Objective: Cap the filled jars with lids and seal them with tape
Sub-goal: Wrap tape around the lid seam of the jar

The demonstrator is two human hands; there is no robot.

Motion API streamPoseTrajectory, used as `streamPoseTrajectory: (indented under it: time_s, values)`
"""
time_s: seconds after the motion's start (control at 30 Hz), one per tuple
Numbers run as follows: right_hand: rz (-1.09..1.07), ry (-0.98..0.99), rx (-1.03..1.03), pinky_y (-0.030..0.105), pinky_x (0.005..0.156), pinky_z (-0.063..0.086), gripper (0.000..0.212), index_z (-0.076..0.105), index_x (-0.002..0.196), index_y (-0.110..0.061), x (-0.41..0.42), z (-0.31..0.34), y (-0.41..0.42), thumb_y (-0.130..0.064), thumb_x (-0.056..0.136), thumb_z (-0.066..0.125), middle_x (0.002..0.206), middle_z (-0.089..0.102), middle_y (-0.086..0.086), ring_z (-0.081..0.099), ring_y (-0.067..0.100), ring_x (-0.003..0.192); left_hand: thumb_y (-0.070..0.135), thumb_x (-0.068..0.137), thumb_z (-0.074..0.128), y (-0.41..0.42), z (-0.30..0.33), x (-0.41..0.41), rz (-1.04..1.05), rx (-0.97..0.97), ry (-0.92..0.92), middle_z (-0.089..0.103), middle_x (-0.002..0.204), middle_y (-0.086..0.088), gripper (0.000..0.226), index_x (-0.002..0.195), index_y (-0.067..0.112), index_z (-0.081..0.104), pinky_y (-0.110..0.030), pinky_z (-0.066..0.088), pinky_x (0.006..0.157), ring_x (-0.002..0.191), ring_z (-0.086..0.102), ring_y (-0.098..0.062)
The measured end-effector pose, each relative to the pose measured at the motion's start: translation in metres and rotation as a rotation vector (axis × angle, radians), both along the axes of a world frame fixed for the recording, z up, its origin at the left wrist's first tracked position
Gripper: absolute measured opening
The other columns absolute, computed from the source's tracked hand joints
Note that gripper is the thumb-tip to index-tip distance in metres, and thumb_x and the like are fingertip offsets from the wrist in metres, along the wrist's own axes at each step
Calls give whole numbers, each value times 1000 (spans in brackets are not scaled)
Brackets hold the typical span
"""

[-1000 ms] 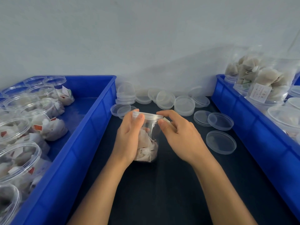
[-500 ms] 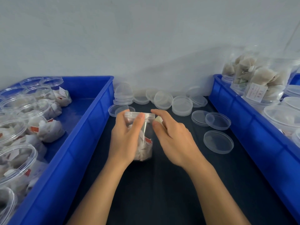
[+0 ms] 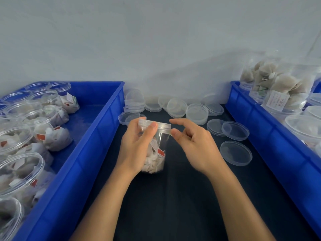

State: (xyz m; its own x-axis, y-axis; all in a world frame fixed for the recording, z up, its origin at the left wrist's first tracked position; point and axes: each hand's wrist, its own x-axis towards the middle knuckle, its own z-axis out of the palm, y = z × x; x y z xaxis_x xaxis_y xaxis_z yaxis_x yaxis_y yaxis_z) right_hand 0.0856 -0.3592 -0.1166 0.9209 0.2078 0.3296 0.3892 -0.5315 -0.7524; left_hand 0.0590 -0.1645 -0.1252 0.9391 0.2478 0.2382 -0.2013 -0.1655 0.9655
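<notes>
A clear plastic jar [image 3: 157, 157] filled with tea bags stands on the dark mat between my hands. A clear lid [image 3: 162, 125] sits on its top. My left hand [image 3: 137, 145] grips the jar from the left, thumb across the lid's rim. My right hand [image 3: 192, 143] is at the lid's right edge, thumb tip touching the rim, forefinger stretched over the lid's far side. Whether it pinches tape I cannot tell; no tape is plainly visible.
A blue bin [image 3: 90, 145] at the left holds several open filled jars [image 3: 22, 164]. Another blue bin [image 3: 271, 136] at the right holds capped jars [image 3: 286, 87]. Loose clear lids [image 3: 236, 153] lie on the mat behind and right of the jar.
The jar has turned in my left hand, bringing a red tag to the front. My right hand has slid from over the lid to its right edge, its fingers lifting off.
</notes>
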Motion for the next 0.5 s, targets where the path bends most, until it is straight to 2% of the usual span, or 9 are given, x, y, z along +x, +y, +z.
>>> streamPoseTrajectory:
  time_s: [0.17, 0.23, 0.3, 0.37, 0.43, 0.5]
  values:
    - [-10, 13, -21, 32, 66, 42, 28, 58, 130, -54, -1, -2, 2, -52, 103, 55, 63, 54, -17, 53, 6, 61, 74, 76, 64, 0, 1, -1, -62, -25, 20, 73, 117, 21, 75, 140, 34, 59, -31, 54, 95, 113, 71, -4]
    - [-7, 13, -23, 33, 67, 43, 27, 58, 128, -54, -3, -1, 4, -54, 102, 55, 63, 56, -23, 54, 4, 61, 75, 76, 63, 1, 1, -1, -74, -46, 34, 73, 123, 11, 76, 140, 33, 59, -39, 57, 102, 118, 71, -12]
    - [-11, 17, -3, 33, 67, 43, 25, 59, 125, -53, -4, -1, 6, -55, 100, 55, 63, 57, -27, 55, 3, 61, 78, 77, 60, 1, 1, -2, -85, -31, 48, 69, 130, 9, 80, 143, 34, 57, -44, 55, 108, 121, 69, -11]
    - [-20, 16, 6, 31, 66, 42, 25, 60, 123, -52, -5, 0, 5, -55, 98, 55, 64, 58, -26, 55, 4, 62, 81, 76, 57, -2, 2, -3, -78, 22, 54, 67, 126, 19, 84, 147, 38, 51, -37, 54, 106, 117, 67, 1]
    - [-25, 18, 25, 30, 65, 41, 25, 63, 122, -50, -5, 1, 5, -54, 98, 57, 63, 57, -24, 54, 4, 61, 83, 76, 58, -5, 2, -3, -38, 114, 38, 65, 117, 31, 86, 150, 42, 43, -28, 53, 96, 110, 64, 10]
    - [-36, 15, 44, 29, 64, 42, 22, 65, 119, -48, -7, 2, 4, -53, 98, 58, 63, 57, -21, 54, 6, 61, 83, 75, 62, -7, 3, -5, 71, 221, 3, 64, 114, 31, 79, 142, 45, 45, -23, 53, 86, 106, 64, 10]
